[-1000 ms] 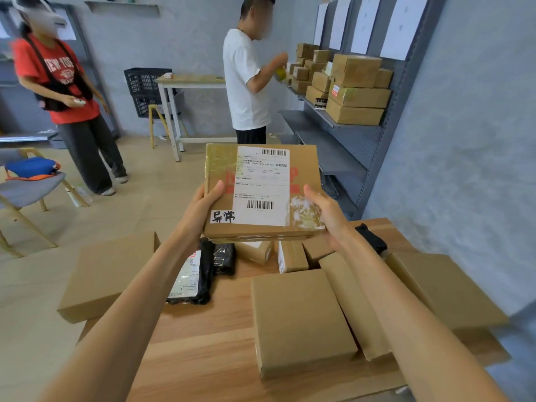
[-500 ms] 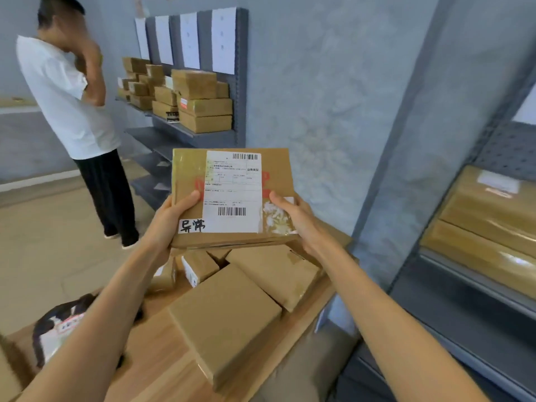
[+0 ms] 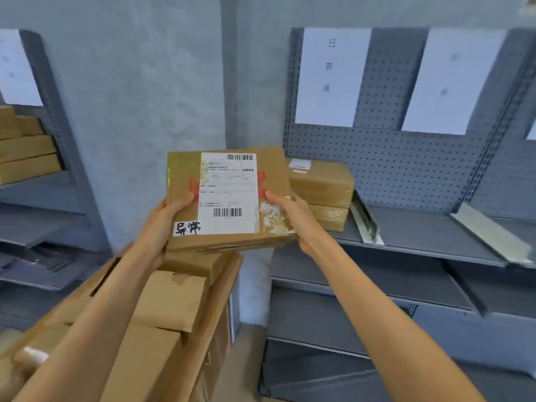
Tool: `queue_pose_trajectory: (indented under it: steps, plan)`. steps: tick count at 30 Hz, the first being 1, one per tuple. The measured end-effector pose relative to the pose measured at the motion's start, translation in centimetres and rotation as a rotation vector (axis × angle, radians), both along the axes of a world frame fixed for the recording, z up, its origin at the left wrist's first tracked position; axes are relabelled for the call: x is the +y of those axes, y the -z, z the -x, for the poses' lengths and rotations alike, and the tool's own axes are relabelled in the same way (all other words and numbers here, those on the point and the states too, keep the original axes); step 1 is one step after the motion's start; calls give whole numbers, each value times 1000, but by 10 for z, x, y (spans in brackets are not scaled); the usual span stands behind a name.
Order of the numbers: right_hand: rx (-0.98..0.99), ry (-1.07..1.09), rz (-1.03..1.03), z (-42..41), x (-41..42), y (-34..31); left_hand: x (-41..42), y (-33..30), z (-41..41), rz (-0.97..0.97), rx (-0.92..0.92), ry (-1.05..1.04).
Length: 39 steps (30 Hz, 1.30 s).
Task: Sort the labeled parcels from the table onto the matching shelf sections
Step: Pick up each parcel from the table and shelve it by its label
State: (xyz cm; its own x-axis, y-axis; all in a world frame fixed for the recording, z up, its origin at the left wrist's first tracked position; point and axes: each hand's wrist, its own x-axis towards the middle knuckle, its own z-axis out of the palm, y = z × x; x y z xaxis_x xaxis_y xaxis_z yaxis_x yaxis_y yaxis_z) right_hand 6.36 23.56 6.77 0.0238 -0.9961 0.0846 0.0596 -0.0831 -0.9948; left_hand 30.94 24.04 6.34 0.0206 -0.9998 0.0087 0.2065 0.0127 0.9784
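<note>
Head view, nearest first: plain cardboard boxes [image 3: 162, 303] lie packed together on the wooden table [image 3: 223, 291], just below the held parcel, and reach right up to the table's right edge. Open floor shows beyond that edge, between the table and the grey shelf unit [image 3: 420, 236].

Above the boxes, both hands hold one flat cardboard parcel [image 3: 227, 198] in the air, tilted up so its top face meets the camera. The left hand [image 3: 165, 224] grasps the parcel's lower left corner, thumb on top beside a small white sticker [image 3: 187, 228] with handwritten characters. The right hand [image 3: 293, 216] grasps the right edge, thumb lying on the face next to a torn white patch. A white shipping label [image 3: 229, 192] with two barcodes covers the middle of the parcel.

Behind the parcel's right edge, two taped brown parcels [image 3: 322, 192] sit stacked at the left end of the shelf unit's upper shelf. Right of that stack the shelf surface is bare up to a slanted metal divider [image 3: 367, 224], with more bare surface past it. White paper sheets [image 3: 333, 76] hang on the pegboard back above; their characters are too blurred to read. Far left of the parcel, another shelf rack [image 3: 43, 181] holds stacked brown boxes.
</note>
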Motion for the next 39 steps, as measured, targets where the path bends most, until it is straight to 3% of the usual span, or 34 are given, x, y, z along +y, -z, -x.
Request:
queue_pose_trajectory:
  steps: [8, 23, 31, 39]
  plan:
    - [24, 285, 32, 116, 63, -15, -4, -25, 126, 70, -81, 237]
    - [-23, 519, 51, 335, 201, -24, 79, -28, 363, 81, -139, 498]
    - [-42, 526, 19, 408, 249, -22, 124, -14, 434, 86, -178, 525]
    - [-109, 496, -28, 433, 246, -7, 129, -4, 460, 47, -208, 508]
